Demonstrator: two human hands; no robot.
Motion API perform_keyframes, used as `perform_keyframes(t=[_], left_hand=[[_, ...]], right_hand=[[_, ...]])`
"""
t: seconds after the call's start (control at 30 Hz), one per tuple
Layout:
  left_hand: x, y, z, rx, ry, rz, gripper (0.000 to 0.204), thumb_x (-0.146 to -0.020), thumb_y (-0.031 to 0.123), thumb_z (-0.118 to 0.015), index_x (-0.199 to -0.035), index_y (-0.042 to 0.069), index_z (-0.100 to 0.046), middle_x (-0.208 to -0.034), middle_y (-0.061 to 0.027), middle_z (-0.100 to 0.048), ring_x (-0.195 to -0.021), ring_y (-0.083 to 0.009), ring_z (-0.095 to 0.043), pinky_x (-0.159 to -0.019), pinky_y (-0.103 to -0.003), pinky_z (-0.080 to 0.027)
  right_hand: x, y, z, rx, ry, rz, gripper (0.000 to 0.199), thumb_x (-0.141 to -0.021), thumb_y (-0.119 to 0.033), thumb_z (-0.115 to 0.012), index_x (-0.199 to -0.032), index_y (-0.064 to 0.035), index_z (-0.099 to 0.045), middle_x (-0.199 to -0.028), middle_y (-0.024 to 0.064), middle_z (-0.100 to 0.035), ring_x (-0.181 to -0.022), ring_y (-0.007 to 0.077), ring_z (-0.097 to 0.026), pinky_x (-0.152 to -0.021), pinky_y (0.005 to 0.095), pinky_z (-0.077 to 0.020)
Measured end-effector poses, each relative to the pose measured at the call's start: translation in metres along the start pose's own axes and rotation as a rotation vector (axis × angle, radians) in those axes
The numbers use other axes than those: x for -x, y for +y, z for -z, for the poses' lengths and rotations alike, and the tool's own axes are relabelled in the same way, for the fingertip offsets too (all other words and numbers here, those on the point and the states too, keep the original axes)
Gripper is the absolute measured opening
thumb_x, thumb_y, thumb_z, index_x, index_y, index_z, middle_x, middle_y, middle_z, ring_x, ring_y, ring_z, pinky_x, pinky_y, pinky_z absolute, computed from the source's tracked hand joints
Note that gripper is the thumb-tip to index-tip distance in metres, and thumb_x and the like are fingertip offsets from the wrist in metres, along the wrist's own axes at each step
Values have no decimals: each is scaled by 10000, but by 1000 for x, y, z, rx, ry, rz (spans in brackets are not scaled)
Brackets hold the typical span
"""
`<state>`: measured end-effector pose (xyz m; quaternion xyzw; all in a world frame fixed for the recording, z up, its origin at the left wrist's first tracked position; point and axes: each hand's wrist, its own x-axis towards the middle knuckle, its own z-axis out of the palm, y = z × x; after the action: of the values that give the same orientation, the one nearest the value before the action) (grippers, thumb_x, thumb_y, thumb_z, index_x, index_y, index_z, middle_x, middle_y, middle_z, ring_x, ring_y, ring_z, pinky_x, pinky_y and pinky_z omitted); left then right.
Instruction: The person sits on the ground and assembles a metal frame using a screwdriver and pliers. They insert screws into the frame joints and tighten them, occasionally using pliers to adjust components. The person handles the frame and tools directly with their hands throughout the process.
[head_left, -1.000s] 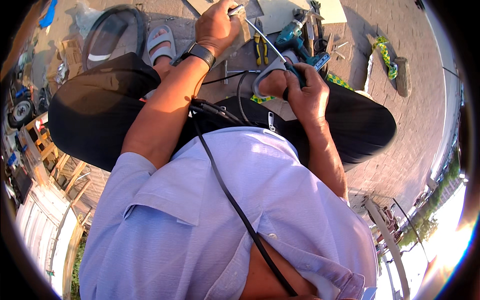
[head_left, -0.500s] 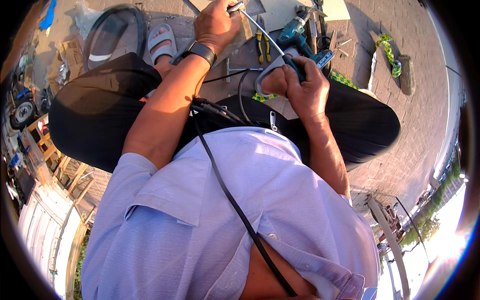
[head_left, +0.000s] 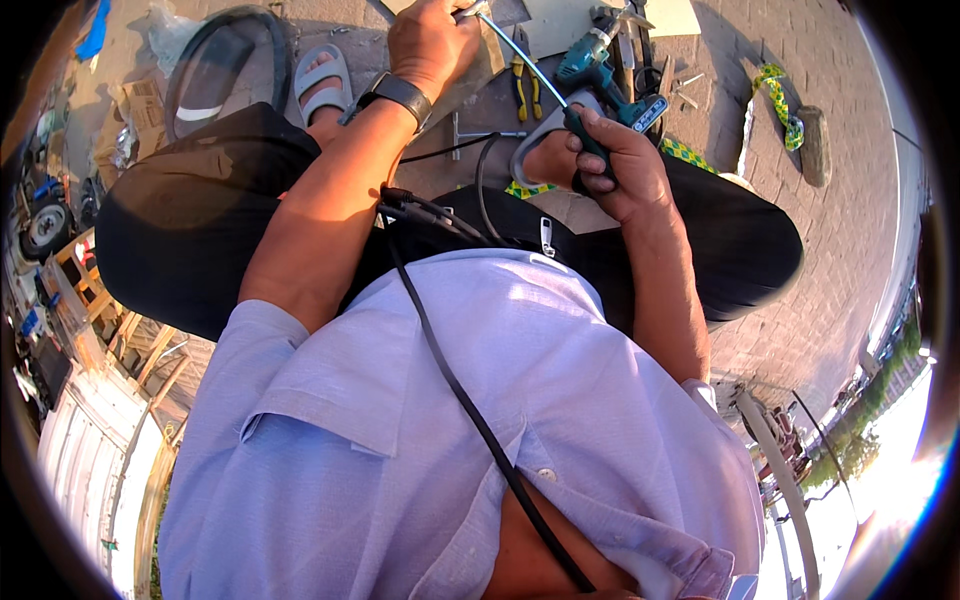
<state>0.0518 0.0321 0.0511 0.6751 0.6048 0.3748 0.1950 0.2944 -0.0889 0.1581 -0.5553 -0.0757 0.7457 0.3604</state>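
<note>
My right hand (head_left: 625,165) is closed round the dark green handle of a screwdriver (head_left: 528,62), thumb lying along the top. Its long shaft slants up and left to a small silver metal piece (head_left: 470,11) at the top edge. That piece is gripped in the fingers of my left hand (head_left: 432,45), which wears a dark wristwatch; its kind is unclear, and the fingers hide most of it. A flat pale board (head_left: 478,72) lies beneath my left hand. Between my feet, near the screwdriver, are yellow-and-black pliers (head_left: 525,78) and a T-shaped metal tool (head_left: 490,135).
A teal cordless drill (head_left: 590,62) lies beyond my right hand, beside a hammer (head_left: 626,45). Green-yellow patterned strap (head_left: 770,95) and a stone-like block (head_left: 815,148) are at right. A black rubber loop (head_left: 283,75) lies at left. Black cables (head_left: 440,218) cross my lap.
My right hand has turned round the screwdriver handle and shifted slightly down and right, its fingers now showing beneath the handle. The left hand keeps its hold with hardly any movement.
</note>
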Motion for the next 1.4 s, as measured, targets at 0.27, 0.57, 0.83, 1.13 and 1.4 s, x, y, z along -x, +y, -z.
perform_keyframes(t=[0.27,0.57,0.83,1.13,1.4], left_hand=[[0,4,3,36,-16,-26,257,-826,252,-761,-1029,94,-748,-955,-117,-774,-895,-288,-752,-799,-361,-581],[2,5,1,17,-22,17,256,-811,236,-791,-1020,94,-750,-958,-113,-776,-897,-270,-756,-796,-350,-581],[0,-1,2,28,-4,-5,250,-814,232,-792,-1019,95,-750,-958,-110,-776,-890,-264,-755,-793,-340,-576],[1,9,3,53,-31,21,247,-807,245,-785,-1003,99,-755,-942,-110,-774,-870,-272,-750,-783,-349,-575],[2,9,2,70,-31,64,251,-812,235,-782,-1016,92,-752,-952,-115,-775,-886,-268,-754,-802,-345,-578]], right_hand=[[6,25,-7,1366,395,1147,241,-884,-138,-740,-1104,-52,-696,-970,131,-717,-801,327,-722,-727,381,-581],[-1,-1,0,54,-24,-37,235,-1041,-203,-602,-945,9,-629,-694,56,-539,-514,86,-432,-424,230,-329],[5,21,-6,1313,370,1037,237,-883,-143,-742,-1085,-26,-703,-942,159,-712,-867,263,-722,-785,342,-550],[-7,-3,7,93,-56,-64,239,-1001,-226,-661,-946,6,-652,-723,69,-586,-577,97,-482,-440,278,-348],[4,25,-7,1353,422,1063,260,-878,-145,-748,-1124,-70,-711,-977,135,-717,-909,357,-706,-790,406,-568]])
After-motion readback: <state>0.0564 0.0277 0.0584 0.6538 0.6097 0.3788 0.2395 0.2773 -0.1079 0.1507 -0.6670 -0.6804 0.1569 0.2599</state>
